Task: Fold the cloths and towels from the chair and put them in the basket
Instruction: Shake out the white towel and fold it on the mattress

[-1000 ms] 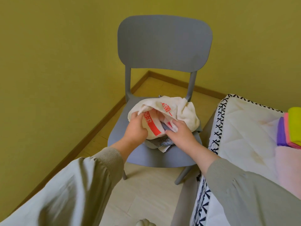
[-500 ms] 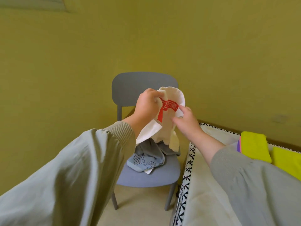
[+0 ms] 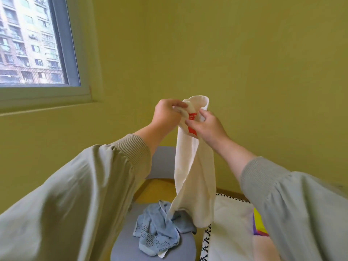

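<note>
Cloth point(image 3: 194, 176), cream-white with a red printed mark near its top, hangs long and loosely bunched from two raised hands before the yellow wall, its lower end over the grey chair point(image 3: 124, 247). The left hand point(image 3: 166, 114) pinches the top edge with curled fingers, and the right hand point(image 3: 209, 127) grips the fabric just beside it, at the red print. A crumpled blue-grey cloth point(image 3: 156, 230) with dark dashes lies on the chair seat.
</note>
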`<act>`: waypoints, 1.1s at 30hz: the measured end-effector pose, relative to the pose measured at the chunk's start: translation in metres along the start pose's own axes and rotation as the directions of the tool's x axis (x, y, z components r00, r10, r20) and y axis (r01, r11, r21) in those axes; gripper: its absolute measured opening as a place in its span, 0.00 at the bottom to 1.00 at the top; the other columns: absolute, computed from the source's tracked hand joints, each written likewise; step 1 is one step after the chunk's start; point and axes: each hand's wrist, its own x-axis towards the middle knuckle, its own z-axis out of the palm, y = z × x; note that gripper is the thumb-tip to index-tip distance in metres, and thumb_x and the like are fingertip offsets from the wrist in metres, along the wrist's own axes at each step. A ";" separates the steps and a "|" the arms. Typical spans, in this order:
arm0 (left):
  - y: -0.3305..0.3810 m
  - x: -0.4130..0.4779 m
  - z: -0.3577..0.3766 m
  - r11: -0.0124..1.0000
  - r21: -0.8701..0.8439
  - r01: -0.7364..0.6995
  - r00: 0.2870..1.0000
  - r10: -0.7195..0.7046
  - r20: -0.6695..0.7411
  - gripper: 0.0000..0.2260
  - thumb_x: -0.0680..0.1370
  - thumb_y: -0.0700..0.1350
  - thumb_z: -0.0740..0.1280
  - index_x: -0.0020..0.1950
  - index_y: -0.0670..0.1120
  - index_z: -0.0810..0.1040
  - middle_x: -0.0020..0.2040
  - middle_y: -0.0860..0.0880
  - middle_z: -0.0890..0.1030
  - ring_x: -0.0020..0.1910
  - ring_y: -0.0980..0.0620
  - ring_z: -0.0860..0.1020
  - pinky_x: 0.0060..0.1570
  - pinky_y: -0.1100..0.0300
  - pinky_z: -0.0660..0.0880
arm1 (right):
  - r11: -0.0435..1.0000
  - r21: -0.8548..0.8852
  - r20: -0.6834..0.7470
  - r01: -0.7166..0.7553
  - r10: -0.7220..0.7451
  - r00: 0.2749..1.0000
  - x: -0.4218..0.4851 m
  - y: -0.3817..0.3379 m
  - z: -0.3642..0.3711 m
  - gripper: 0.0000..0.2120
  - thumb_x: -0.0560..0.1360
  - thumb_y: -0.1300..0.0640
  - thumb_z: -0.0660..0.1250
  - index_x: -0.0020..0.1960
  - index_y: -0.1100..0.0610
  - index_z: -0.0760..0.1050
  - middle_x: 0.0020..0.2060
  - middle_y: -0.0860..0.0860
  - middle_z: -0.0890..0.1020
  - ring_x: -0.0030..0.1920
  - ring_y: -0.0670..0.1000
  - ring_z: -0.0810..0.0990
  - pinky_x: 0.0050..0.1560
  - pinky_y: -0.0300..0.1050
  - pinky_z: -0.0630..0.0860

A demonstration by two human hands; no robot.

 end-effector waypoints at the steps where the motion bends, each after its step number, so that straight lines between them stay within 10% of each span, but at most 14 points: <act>1: 0.015 0.003 -0.006 1.000 -0.026 -0.011 1.000 0.011 -0.014 0.17 0.73 0.32 0.57 0.46 0.49 0.82 0.51 0.47 0.81 0.48 0.52 0.78 0.39 0.69 0.71 | 1.000 -0.021 -0.011 0.014 -0.014 1.000 0.005 -0.013 -0.006 0.10 0.72 0.58 0.70 0.53 0.56 0.76 0.44 0.46 0.73 0.45 0.42 0.76 0.44 0.25 0.73; 5: 0.067 0.016 -0.025 0.991 -0.120 -0.055 0.997 0.048 -0.065 0.17 0.73 0.31 0.59 0.47 0.49 0.81 0.49 0.49 0.80 0.45 0.54 0.77 0.39 0.68 0.73 | 0.995 -0.029 -0.046 0.095 -0.096 0.994 0.025 -0.054 -0.030 0.12 0.65 0.54 0.72 0.45 0.58 0.74 0.46 0.47 0.74 0.52 0.55 0.79 0.54 0.55 0.78; 10: 0.112 0.030 -0.045 0.946 -0.324 -0.020 0.999 0.010 -0.032 0.15 0.72 0.29 0.64 0.42 0.49 0.81 0.46 0.47 0.79 0.44 0.49 0.79 0.45 0.59 0.81 | 0.987 -0.049 -0.050 0.152 -0.154 0.987 0.034 -0.100 -0.054 0.18 0.65 0.55 0.77 0.50 0.57 0.74 0.49 0.52 0.81 0.46 0.47 0.80 0.37 0.28 0.73; 18: 0.132 0.034 -0.051 0.903 -0.429 -0.005 0.998 0.028 0.048 0.14 0.72 0.27 0.64 0.44 0.46 0.81 0.44 0.46 0.80 0.42 0.52 0.80 0.42 0.62 0.81 | 0.978 -0.184 -0.114 0.100 -0.123 0.986 0.047 -0.113 -0.069 0.37 0.66 0.59 0.75 0.71 0.59 0.64 0.66 0.54 0.69 0.64 0.52 0.71 0.56 0.39 0.69; 27: 0.141 0.044 -0.055 0.913 -0.408 0.003 0.991 0.051 0.121 0.15 0.72 0.27 0.64 0.46 0.47 0.80 0.46 0.45 0.81 0.40 0.52 0.80 0.41 0.62 0.80 | 0.942 -0.305 -0.190 0.139 -0.203 0.961 0.055 -0.124 -0.075 0.10 0.69 0.66 0.70 0.49 0.58 0.83 0.31 0.48 0.78 0.34 0.48 0.76 0.39 0.41 0.74; 33: 0.145 0.052 -0.068 0.929 -0.370 -0.005 0.992 0.052 0.117 0.18 0.73 0.32 0.70 0.61 0.43 0.76 0.41 0.45 0.80 0.36 0.52 0.80 0.38 0.61 0.81 | 0.961 -0.273 -0.285 0.054 -0.134 0.949 0.061 -0.132 -0.077 0.08 0.63 0.64 0.75 0.31 0.55 0.77 0.27 0.47 0.77 0.37 0.55 0.82 0.42 0.51 0.81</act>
